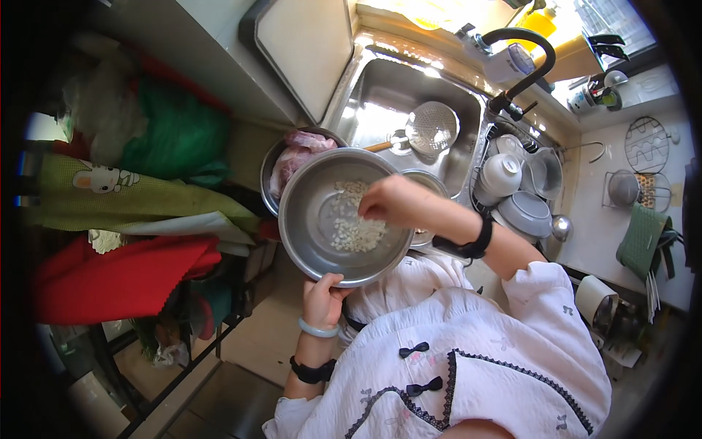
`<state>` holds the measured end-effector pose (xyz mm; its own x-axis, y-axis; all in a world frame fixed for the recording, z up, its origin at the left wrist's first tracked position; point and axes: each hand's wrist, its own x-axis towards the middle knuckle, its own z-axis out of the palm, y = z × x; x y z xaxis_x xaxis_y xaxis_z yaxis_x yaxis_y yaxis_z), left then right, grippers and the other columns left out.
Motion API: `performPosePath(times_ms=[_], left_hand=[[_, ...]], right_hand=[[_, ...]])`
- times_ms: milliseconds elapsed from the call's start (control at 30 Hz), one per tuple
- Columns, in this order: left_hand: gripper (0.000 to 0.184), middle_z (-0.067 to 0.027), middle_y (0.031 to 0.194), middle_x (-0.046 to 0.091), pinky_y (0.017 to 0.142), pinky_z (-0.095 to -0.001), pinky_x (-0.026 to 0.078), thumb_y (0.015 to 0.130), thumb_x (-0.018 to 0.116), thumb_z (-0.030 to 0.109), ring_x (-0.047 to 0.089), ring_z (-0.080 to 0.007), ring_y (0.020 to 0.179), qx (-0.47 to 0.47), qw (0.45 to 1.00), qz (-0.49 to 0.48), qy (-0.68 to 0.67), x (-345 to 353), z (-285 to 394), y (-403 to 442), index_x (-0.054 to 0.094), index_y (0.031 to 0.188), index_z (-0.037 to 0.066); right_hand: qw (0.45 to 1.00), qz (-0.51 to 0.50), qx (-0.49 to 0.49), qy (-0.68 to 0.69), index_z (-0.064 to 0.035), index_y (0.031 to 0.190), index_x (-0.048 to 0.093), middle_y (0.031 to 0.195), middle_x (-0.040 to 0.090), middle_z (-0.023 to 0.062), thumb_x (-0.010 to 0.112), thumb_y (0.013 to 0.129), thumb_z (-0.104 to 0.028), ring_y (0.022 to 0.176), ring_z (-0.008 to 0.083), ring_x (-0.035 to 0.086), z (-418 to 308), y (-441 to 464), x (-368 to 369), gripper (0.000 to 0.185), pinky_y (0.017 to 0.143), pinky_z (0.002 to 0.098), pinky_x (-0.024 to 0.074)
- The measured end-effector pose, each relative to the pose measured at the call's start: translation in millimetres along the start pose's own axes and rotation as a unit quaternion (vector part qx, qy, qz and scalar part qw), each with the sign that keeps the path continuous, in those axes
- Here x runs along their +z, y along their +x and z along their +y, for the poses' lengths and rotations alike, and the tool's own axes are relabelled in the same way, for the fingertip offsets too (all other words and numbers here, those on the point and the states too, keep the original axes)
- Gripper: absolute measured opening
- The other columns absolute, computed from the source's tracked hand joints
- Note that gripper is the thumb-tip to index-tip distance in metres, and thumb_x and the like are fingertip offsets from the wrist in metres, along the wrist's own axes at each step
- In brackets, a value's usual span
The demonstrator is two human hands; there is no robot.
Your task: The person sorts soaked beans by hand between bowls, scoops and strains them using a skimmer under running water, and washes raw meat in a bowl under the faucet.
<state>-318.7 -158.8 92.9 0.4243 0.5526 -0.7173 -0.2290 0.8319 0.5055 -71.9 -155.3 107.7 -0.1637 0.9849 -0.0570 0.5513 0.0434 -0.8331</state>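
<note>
A wide metal bowl (300, 212) with small pale pieces (358, 233) in its bottom is tilted over the counter edge beside the sink. My left hand (323, 300) grips its near rim, thumb on top. Over the right part of this bowl is my right hand (380, 201), its fingers pressed together and pointing down at the pale pieces; what they hold, if anything, is hidden. Pink raw meat (294, 162) lies in another metal bowl behind, partly covered by the first. A third metal bowl (431, 181) shows partly under my right forearm.
The metal sink (380, 77) holds a perforated ladle (431, 128). A black faucet (541, 66) arches at its right. White bowls (502, 174) stand in a dish rack. A board (300, 51) leans at the back left. Red cloth (124, 282) hangs on the left.
</note>
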Motion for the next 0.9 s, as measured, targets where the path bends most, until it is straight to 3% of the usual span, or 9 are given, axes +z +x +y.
performPosePath(times_ms=[133,267,300,333,433,600,733,833,900], left_hand=[[0.042,-0.0168,0.099,0.056,0.07,-0.0419,0.057,0.072,0.043,-0.009,0.062,-0.0292,0.084,0.019,1.0,0.022,0.011,-2,-1,-1,0.042,0.114,-0.004],[0.041,-0.017,0.099,0.056,0.069,-0.0417,0.057,0.072,0.044,-0.008,0.061,-0.0293,0.084,0.031,0.999,0.026,0.0,3,4,-6,0.042,0.113,-0.005],[0.04,-0.0168,0.099,0.056,0.07,-0.0418,0.057,0.072,0.044,-0.008,0.061,-0.0293,0.085,0.024,0.999,0.024,-0.002,3,5,-7,0.043,0.112,-0.006],[0.04,-0.0167,0.098,0.057,0.07,-0.042,0.057,0.072,0.044,-0.008,0.061,-0.0292,0.085,0.018,1.0,0.023,-0.004,3,7,-8,0.044,0.111,-0.006],[0.039,-0.0165,0.097,0.057,0.072,-0.0425,0.056,0.072,0.045,-0.008,0.061,-0.0293,0.086,0.02,0.999,0.032,0.005,-3,6,-7,0.045,0.111,-0.006],[0.038,-0.0165,0.098,0.057,0.075,-0.0422,0.055,0.073,0.045,-0.007,0.061,-0.0295,0.087,0.018,0.999,0.037,0.004,1,7,-6,0.046,0.11,-0.005],[0.038,-0.0166,0.1,0.057,0.075,-0.0417,0.055,0.073,0.045,-0.007,0.061,-0.0296,0.088,0.022,0.999,0.035,0.009,7,7,-6,0.046,0.11,-0.005],[0.038,-0.0168,0.1,0.056,0.075,-0.0433,0.054,0.073,0.045,-0.008,0.06,-0.0297,0.089,0.01,1.0,0.02,0.014,8,7,-5,0.046,0.111,-0.005],[0.039,-0.0167,0.1,0.056,0.075,-0.0437,0.055,0.072,0.045,-0.008,0.06,-0.0295,0.089,0.013,1.0,0.021,0.015,7,3,-3,0.045,0.111,-0.005]], right_hand=[[0.991,0.1,0.053,0.078,-0.0038,0.088,0.066,0.075,0.066,0.0075,0.063,0.074,-0.003,0.068,0.0149,0.064,4,2,-62,0.014,0.063,0.0267,0.0512],[0.91,0.152,0.119,0.368,0.0001,0.1,0.062,0.083,0.065,0.0095,0.062,0.078,-0.004,0.074,0.0124,0.063,79,12,-85,0.022,0.064,0.0246,0.0517],[0.975,0.198,0.091,0.04,-0.0018,0.102,0.061,0.082,0.065,0.0098,0.063,0.077,-0.005,0.073,0.0126,0.063,125,6,-76,0.025,0.063,0.0249,0.0512],[0.928,0.224,0.052,-0.292,-0.0037,0.104,0.061,0.08,0.065,0.0101,0.065,0.076,-0.007,0.073,0.0127,0.063,159,2,-69,0.029,0.063,0.0251,0.0507],[0.938,0.257,0.198,-0.123,-0.0055,0.103,0.062,0.08,0.065,0.0116,0.064,0.074,-0.006,0.072,0.0143,0.064,134,6,-66,0.029,0.063,0.0268,0.0504],[0.966,0.199,0.1,0.13,-0.0028,0.09,0.065,0.077,0.066,0.0117,0.061,0.074,-0.002,0.07,0.0179,0.065,47,20,-57,0.017,0.063,0.0287,0.0507],[0.997,0.026,-0.066,-0.027,-0.0036,0.105,0.059,0.091,0.06,0.0163,0.057,0.076,-0.003,0.082,0.0271,0.061,26,28,-8,0.029,0.071,0.0344,0.0493],[0.972,0.005,-0.061,-0.225,-0.0045,0.113,0.05,0.094,0.055,0.0146,0.053,0.076,-0.003,0.087,0.0302,0.057,37,28,27,0.038,0.076,0.0368,0.0465],[0.972,0.002,-0.044,-0.23,-0.003,0.112,0.049,0.094,0.053,0.0145,0.052,0.075,-0.004,0.086,0.0301,0.056,35,27,31,0.037,0.077,0.0371,0.046]])
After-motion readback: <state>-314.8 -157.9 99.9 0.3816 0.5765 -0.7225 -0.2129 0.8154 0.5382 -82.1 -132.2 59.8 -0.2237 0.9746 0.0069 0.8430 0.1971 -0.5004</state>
